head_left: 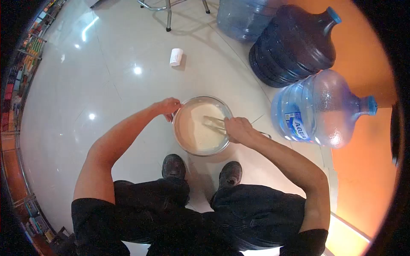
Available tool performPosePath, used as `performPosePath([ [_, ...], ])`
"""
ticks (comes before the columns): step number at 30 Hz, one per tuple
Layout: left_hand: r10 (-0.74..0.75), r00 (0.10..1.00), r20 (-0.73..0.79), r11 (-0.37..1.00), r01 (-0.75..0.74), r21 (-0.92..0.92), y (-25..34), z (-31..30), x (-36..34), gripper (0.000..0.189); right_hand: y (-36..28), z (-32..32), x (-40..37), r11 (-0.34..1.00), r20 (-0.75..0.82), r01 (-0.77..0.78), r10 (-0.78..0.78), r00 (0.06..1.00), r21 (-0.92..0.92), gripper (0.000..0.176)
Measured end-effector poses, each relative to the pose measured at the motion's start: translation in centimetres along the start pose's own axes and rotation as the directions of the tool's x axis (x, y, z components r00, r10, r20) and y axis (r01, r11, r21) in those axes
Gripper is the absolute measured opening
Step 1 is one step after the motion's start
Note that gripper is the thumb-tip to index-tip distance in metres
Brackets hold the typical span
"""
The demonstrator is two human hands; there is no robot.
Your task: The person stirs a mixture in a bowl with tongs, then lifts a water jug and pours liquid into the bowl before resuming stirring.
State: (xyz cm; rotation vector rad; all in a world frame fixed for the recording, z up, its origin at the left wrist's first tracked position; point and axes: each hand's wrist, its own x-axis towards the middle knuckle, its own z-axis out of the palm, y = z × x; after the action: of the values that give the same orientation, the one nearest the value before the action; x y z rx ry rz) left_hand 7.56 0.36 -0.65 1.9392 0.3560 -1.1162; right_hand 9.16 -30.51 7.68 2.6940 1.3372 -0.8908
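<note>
A round metal pot (174,128) stands on the floor in front of my feet, with a pale, creamy batter (198,128) inside. My left hand (170,106) is closed at the pot's left edge, gripping it by the side handle. My right hand (239,129) reaches over the right rim and is wrapped round a whisk (213,123). The whisk's wire end dips into the batter, while its handle is mostly hidden in my fist. Past my right wrist pokes a small side handle (265,135) of the pot.
Large water jugs lie along the right: a clear blue one (316,106), a dark one (290,47) and another clear one (245,19). A white paper cup (176,56) lies on the tiled floor. Metal stool legs (168,17) stand beyond it. Stocked shelves (25,64) line the left edge.
</note>
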Motion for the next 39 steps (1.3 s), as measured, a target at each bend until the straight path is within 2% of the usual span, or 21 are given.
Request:
performPosePath([
  [1, -0.034, 0.999, 0.034, 0.999, 0.036, -0.030, 0.2, 0.4, -0.8, 0.039, -0.3, 0.2, 0.2, 1.000, -0.007, -0.003, 0.003, 1.000, -0.005, 0.025],
  [3, -0.042, 0.999, 0.015, 0.998, 0.043, -0.044, 0.5, 0.5, -2.0, 0.047, -0.6, 1.0, 0.8, 0.999, -0.042, -0.008, 0.009, 0.999, 0.032, 0.046],
  [4, -0.061, 0.998, 0.015, 0.997, 0.061, -0.053, 0.4, 0.5, -2.1, 0.050, -0.8, 1.5, 0.9, 0.999, -0.045, -0.008, 0.010, 0.999, 0.033, 0.046],
  [6, -0.078, 0.997, 0.017, 0.995, 0.079, -0.061, 0.4, 0.5, -2.0, 0.054, -1.2, 2.2, 1.0, 1.000, -0.065, -0.010, 0.009, 0.998, -0.015, 0.064],
  [13, -0.041, 0.999, 0.021, 0.996, 0.042, -0.076, -0.3, 0.6, -1.7, 0.045, -0.4, 2.2, -0.3, 1.000, -0.083, -0.005, 0.003, 0.997, -0.031, 0.069],
  [15, -0.032, 0.999, 0.019, 0.995, 0.034, -0.099, -0.6, 1.0, -2.2, 0.043, 0.1, 1.8, -0.7, 0.992, -0.056, -0.049, 0.056, 0.997, 0.120, 0.062],
  [16, -0.037, 0.999, 0.013, 0.990, 0.039, -0.136, -0.7, 1.2, -2.6, 0.042, 0.6, 1.9, -0.5, 0.991, -0.052, -0.051, 0.058, 0.997, 0.120, 0.062],
  [18, -0.044, 0.999, 0.012, 0.984, 0.046, -0.171, -1.3, 2.1, -3.1, 0.042, 1.8, 2.5, 0.5, 0.927, -0.161, -0.142, 0.208, 0.965, 0.348, 0.052],
  [19, -0.090, 0.996, 0.015, 0.962, 0.091, -0.257, -1.9, 2.8, -3.1, 0.043, 2.5, 3.0, 0.9, 0.927, -0.160, -0.141, 0.207, 0.965, 0.347, 0.052],
  [20, -0.135, 0.991, 0.016, 0.930, 0.132, -0.344, -2.6, 3.5, -3.3, 0.045, 3.3, 3.3, 1.3, 0.867, -0.070, -0.194, 0.253, 0.965, 0.458, 0.047],
  [21, -0.134, 0.991, 0.001, 0.929, 0.126, -0.347, -2.8, 4.2, -3.7, 0.045, 4.2, 3.3, 2.0, 0.795, 0.019, -0.245, 0.283, 0.959, 0.555, 0.043],
  [22, -0.093, 0.996, 0.002, 0.912, 0.086, -0.401, -2.8, 4.9, -4.1, 0.046, 4.6, 3.2, 2.5, 0.803, 0.001, -0.227, 0.272, 0.962, 0.551, 0.043],
  [24, -0.061, 0.998, -0.013, 0.887, 0.048, -0.459, -2.9, 6.0, -4.8, 0.048, 4.5, 4.0, 2.7, 0.591, 0.034, -0.276, 0.387, 0.922, 0.758, 0.037],
  [25, -0.053, 0.995, -0.084, 0.899, 0.011, -0.438, -2.9, 6.4, -4.7, 0.048, 4.8, 4.9, 3.0, 0.602, 0.022, -0.261, 0.375, 0.927, 0.755, 0.037],
  [27, -0.044, 0.985, -0.166, 0.903, -0.032, -0.428, -2.8, 6.8, -5.0, 0.047, 5.7, 6.8, 3.5, 0.604, 0.116, -0.270, 0.282, 0.952, 0.750, 0.029],
  [28, 0.014, 0.975, -0.221, 0.923, -0.097, -0.373, -2.4, 6.9, -5.7, 0.047, 5.3, 6.7, 3.2, 0.615, 0.113, -0.263, 0.272, 0.956, 0.743, 0.029],
  [30, 0.095, 0.945, -0.312, 0.936, -0.192, -0.295, -1.7, 7.0, -6.8, 0.046, 5.2, 6.3, 2.6, 0.605, 0.012, -0.177, 0.266, 0.964, 0.776, 0.021],
  [31, 0.082, 0.949, -0.304, 0.937, -0.176, -0.300, -1.1, 6.8, -7.3, 0.046, 5.3, 6.0, 2.7, 0.597, 0.025, -0.182, 0.261, 0.965, 0.782, 0.021],
  [33, 0.086, 0.932, -0.352, 0.910, -0.217, -0.352, 0.1, 6.2, -8.1, 0.045, 5.2, 5.0, 2.8, 0.759, -0.228, -0.051, 0.258, 0.939, 0.649, 0.015],
  [37, 0.017, 0.913, -0.408, 0.908, -0.185, -0.376, 3.4, 4.0, -10.6, 0.043, 4.7, -0.6, 1.1, 0.648, -0.116, -0.128, 0.320, 0.940, 0.751, 0.014],
  [39, 0.060, 0.892, -0.449, 0.885, -0.255, -0.389, 4.6, 2.7, -12.4, 0.042, 3.4, -3.7, -0.7, 0.523, -0.025, -0.199, 0.390, 0.920, 0.829, 0.014],
])
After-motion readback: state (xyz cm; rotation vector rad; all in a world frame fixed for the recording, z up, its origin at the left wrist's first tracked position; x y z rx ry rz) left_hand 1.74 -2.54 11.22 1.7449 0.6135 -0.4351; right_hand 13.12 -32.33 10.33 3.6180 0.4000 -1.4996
